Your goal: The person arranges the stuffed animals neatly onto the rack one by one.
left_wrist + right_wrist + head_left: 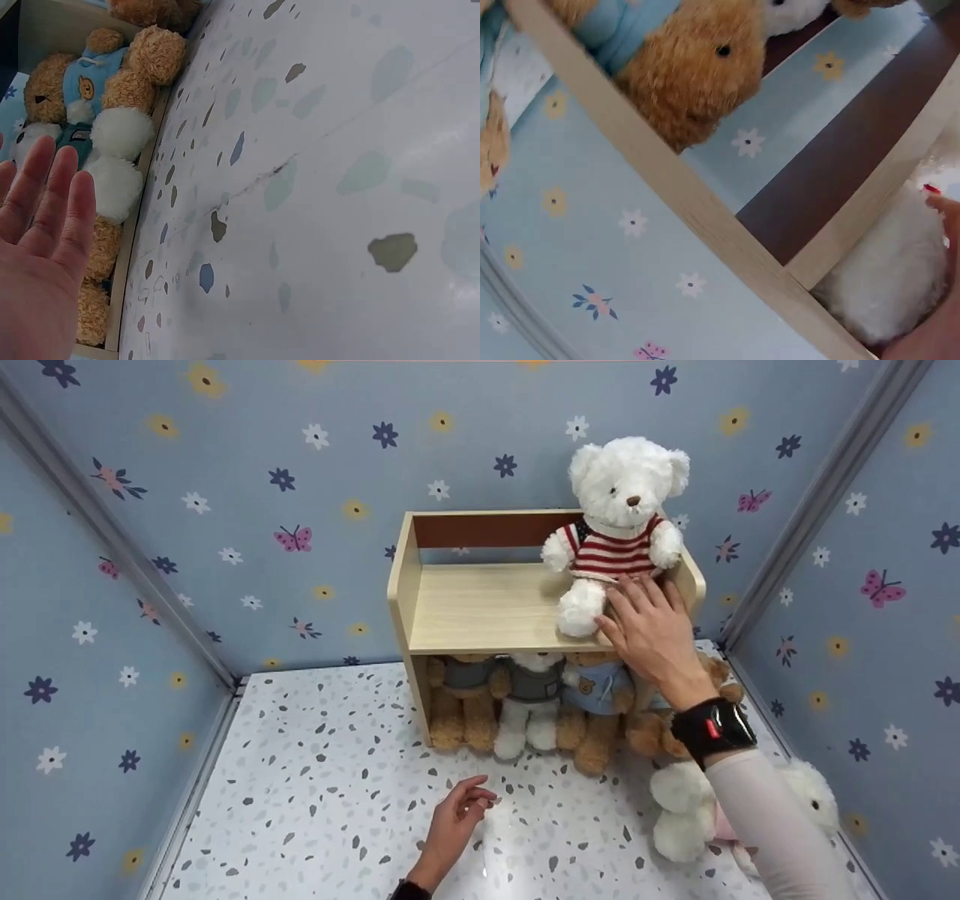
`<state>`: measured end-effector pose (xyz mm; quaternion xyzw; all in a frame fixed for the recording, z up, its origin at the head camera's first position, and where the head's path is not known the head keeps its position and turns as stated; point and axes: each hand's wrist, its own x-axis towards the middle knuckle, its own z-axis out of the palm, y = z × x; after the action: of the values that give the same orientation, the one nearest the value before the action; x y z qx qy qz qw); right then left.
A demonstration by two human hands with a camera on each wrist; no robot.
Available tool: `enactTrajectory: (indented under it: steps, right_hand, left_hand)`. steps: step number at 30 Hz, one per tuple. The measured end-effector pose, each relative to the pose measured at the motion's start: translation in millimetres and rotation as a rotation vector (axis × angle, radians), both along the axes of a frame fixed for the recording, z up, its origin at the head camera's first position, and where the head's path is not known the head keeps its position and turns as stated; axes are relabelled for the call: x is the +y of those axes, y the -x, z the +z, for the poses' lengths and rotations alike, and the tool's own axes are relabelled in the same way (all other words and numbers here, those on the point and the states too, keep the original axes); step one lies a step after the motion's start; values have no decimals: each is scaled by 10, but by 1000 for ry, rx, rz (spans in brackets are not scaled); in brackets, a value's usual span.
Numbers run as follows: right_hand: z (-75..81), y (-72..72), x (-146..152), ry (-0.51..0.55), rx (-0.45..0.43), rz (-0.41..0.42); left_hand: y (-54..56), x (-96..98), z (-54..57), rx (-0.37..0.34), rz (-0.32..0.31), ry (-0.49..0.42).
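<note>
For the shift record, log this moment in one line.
right hand: touching striped-sweater bear on upper shelf | left hand: empty | lower compartment: three clothed bears

hand (939, 324) against white plush (889, 274); wooden shelf (682, 191); brown bear (694, 75); flowered wall (592, 217)

From the white bear (616, 551), free room is left at nine o'clock on the upper shelf (487, 604); at three o'clock passage is blocked by the side panel (694, 577), at six by the bears (530, 686) underneath.

The bear (628, 499) under my right hand (651, 626) looks like fluffy plush, its sweater (613, 553) knitted cloth, the shelf (480, 607) smooth matt wood, and the floor (300, 780) smooth and glossy.
</note>
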<state>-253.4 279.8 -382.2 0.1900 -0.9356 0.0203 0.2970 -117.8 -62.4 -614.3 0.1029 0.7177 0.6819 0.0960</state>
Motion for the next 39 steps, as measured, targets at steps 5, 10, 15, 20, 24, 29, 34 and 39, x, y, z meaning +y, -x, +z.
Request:
enactTrajectory:
  steps: [5,10,15,20,24,29,34,39]
  right_hand:
    - [-248,-270,64,149,209,142]
    - [-526,-529,252,391,297,206]
    - [-770,-604,568,523,244,74]
    - [-957,-620,883,698,-6,-138]
    - [-1108,-634,1055,858,-238,-289]
    - [-1262,-641,1158,1076,-451,-407]
    - [-1319,-584,1184,1116,-526,-467]
    - [-1364,-531,1180,1076,-572,-558]
  left_hand:
    - [16,-95,-50,5,39,19]
    - [14,-181,-77,1,73,-5]
    - [15,-246,-100,-12,101,15]
    - [33,-320,-115,-15,118,37]
    - [50,-371,-116,-5,136,72]
    - [76,-403,-116,11,147,95]
    - [104,-391,-108,0,154,96]
    - [101,-367,-93,-9,152,79]
